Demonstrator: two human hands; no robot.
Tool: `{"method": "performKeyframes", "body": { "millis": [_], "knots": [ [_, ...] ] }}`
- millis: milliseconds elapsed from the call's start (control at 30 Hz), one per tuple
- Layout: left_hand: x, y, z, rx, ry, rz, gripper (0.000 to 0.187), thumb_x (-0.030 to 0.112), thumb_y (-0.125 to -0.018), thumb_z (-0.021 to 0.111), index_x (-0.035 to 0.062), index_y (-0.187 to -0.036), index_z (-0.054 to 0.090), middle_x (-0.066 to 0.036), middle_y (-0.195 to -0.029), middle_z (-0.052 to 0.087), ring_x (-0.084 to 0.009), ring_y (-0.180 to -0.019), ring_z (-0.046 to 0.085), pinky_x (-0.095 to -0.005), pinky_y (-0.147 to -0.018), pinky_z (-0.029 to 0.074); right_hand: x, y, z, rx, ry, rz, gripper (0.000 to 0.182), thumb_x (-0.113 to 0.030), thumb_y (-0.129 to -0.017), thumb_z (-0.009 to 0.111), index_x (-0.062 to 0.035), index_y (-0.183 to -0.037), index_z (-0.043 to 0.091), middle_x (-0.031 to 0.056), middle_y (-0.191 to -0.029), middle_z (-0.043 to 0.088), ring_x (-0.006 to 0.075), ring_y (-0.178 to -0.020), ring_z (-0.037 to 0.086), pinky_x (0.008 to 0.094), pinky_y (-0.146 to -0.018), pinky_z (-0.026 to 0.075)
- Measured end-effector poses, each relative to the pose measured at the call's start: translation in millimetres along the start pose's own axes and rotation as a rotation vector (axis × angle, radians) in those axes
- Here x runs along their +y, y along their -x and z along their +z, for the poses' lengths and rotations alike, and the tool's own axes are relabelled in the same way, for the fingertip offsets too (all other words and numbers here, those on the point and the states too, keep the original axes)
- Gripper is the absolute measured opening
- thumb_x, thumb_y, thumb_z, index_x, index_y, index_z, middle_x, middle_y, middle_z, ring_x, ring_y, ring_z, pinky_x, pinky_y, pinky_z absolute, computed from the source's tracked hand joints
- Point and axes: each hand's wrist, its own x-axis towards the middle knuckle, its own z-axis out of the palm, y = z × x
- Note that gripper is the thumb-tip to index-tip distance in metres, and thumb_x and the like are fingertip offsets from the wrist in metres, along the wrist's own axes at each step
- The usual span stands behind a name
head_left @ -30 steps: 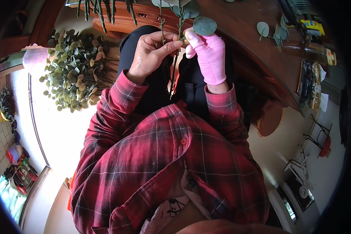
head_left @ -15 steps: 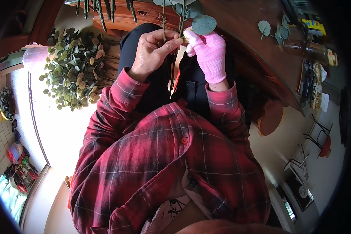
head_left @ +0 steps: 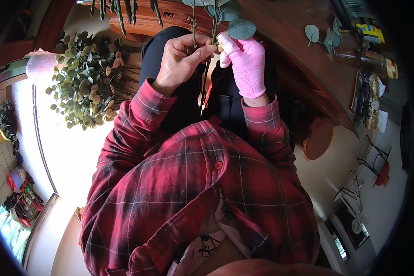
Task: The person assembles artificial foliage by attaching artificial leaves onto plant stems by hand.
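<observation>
My left hand (head_left: 184, 59), bare, is closed on thin leafy stems (head_left: 214, 27) that run up past the top edge and hang down between my knees. Its thumb and index finger pinch them. My right hand (head_left: 244, 62), in a pink glove, is closed right beside it, with thumb and fingertips pressed together at the stems. What the gloved fingertips grip is too small to make out. A round green leaf (head_left: 242, 29) stands just above the gloved hand.
Leafy branches (head_left: 89, 78) lie at the left. Green stems (head_left: 124, 14) hang over the wooden table (head_left: 285, 27) edge. Loose leaves (head_left: 312, 33), a brown bottle (head_left: 368, 60) and a yellow package (head_left: 370, 33) are at the right. A round stool (head_left: 318, 139) stands below them.
The round leaf above the gloved hand has tilted and looks narrower. Both hands have stayed nearly in place at the stems.
</observation>
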Motion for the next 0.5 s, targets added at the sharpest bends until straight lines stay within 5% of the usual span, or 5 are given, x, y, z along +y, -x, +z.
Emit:
{"method": "performKeyframes", "body": {
  "millis": [500],
  "knots": [
    [-3.5,0.9,-0.8,0.016,-0.015,-0.010,0.009,0.007,-0.086,0.064,-0.0022,-0.089,0.064,0.000,-0.072,0.062,-0.0037,-0.064,0.053,-0.0189,-0.060,0.043,1.6,1.7,5.3,0.014,0.043,-0.051,0.009,-0.009,-0.087,0.062,-0.0009,-0.091,0.063,0.0000,-0.063,0.056,0.0033,-0.051,0.049,0.0181,-0.046,0.038]
  ]
}}
